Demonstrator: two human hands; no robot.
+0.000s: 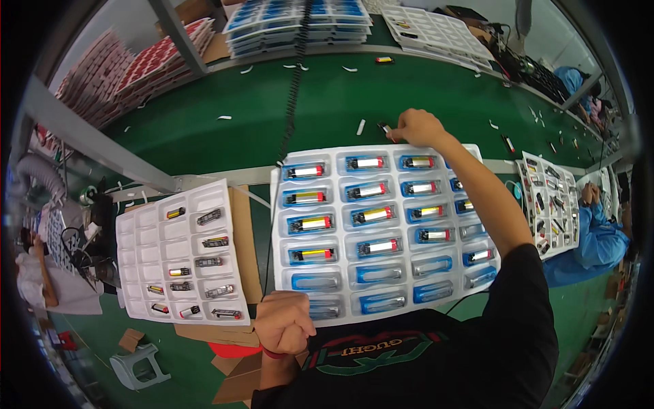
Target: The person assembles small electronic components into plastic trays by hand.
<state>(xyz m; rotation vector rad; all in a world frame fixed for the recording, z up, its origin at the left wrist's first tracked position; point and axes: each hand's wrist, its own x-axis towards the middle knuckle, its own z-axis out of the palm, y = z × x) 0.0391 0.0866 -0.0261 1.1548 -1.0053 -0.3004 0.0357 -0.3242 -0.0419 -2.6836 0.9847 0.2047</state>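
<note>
My right hand [419, 128] reaches over the tray's far edge to the green belt, with fingers pinched on the end of a small dark battery assembly [385, 130]. A white strip [361, 127] lies just left of it. Below my arm is a white moulded tray [344, 235] of blue clear-walled shells. The far rows' shells hold battery assemblies [368, 162] with red ends and white or yellow sides; several nearer shells [381, 302] are vacant. At the tray's near left corner my left hand [285, 322] is closed in a fist, its inside hidden.
A second white tray [146, 238] with scattered assemblies is at left on cardboard. The green conveyor belt [272, 102] runs across, dotted with white strips. Stacked trays [296, 31] stand beyond. A coiled black cable [294, 88] hangs ahead. A blue-clad co-worker [599, 232] sits at right.
</note>
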